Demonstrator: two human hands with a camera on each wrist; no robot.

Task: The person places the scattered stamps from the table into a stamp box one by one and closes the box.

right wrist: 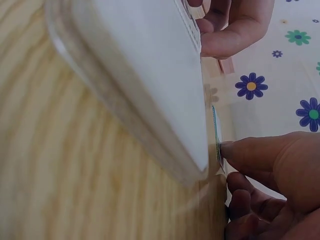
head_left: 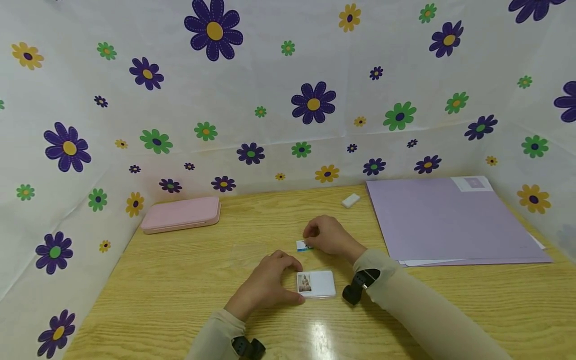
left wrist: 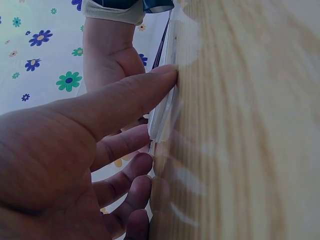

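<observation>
A flat white card in a clear case (head_left: 323, 284), with a small picture of a seated figure at its left end, lies on the wooden table. My left hand (head_left: 270, 282) holds its left end, thumb at the near corner and forefinger at the far one. Beyond it, my right hand (head_left: 330, 236) pinches a small white-and-blue card (head_left: 302, 246) lying at the tabletop, partly covered by the fingers. In the right wrist view, the thumb presses on this thin card (right wrist: 218, 135), and the thick edge of the case (right wrist: 135, 95) stands close to the camera.
A pink case (head_left: 182, 215) lies at the back left. A white eraser-like block (head_left: 351, 200) sits at the back, beside a large purple folder (head_left: 450, 220) with papers under it. Flower-printed cloth (head_left: 270, 75) surrounds the table. A faint clear round thing (head_left: 247, 252) lies left of the hands.
</observation>
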